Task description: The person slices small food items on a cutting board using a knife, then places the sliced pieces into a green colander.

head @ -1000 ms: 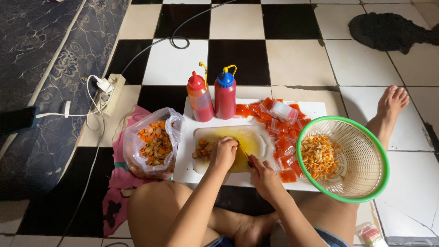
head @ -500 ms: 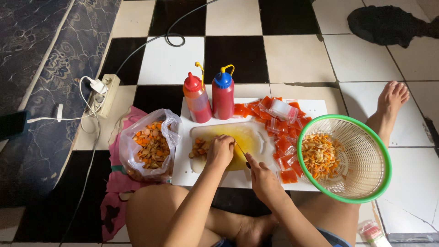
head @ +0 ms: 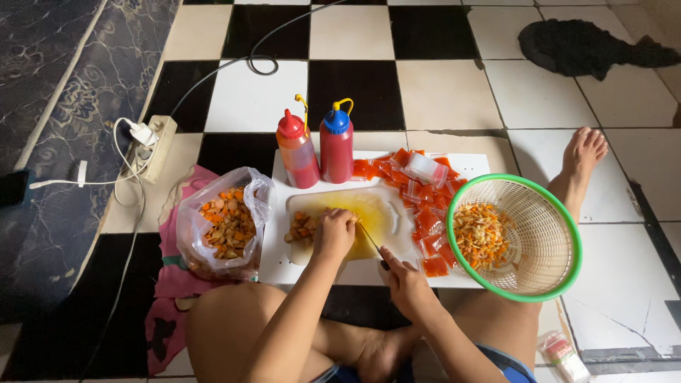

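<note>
- A white power strip (head: 157, 145) lies on the checkered tile floor (head: 440, 92) at far left, with a white plug and cable in it.
- A clear plastic bag (head: 225, 220), open at the top, sits on a pink cloth (head: 174, 284); it holds orange-brown sliced pieces.
- A white tray (head: 284, 266) lies on the floor just right of the bag and carries a translucent cutting board (head: 386, 213), stained yellow.
- A red-capped squeeze bottle (head: 298, 150) and a blue-capped squeeze bottle (head: 336, 144), both with red contents, stand upright side by side at the tray's far edge.
- A small heap of cut pieces (head: 301, 228) lies on the board's left part.
- The left hand (head: 333, 232) rests on the board, its grip curled down over food beside that heap; what lies beneath the fingers is hidden.
- A knife (head: 370, 240) slants from the board's middle back toward the person, its thin blade near the left hand.
- The right hand (head: 406, 278) is at the tray's near edge, its grip closed around the knife handle.
- Small red-filled clear sachets (head: 425, 213) are heaped on the tray's right part, touching the basket.
- A green-rimmed white plastic basket (head: 546, 234) overlaps the tray's right end, tilted, holding pale orange cut pieces.
- A bare foot (head: 582, 159) lies beyond the basket; a dark cloth (head: 582, 46) lies at far upper right.
</note>
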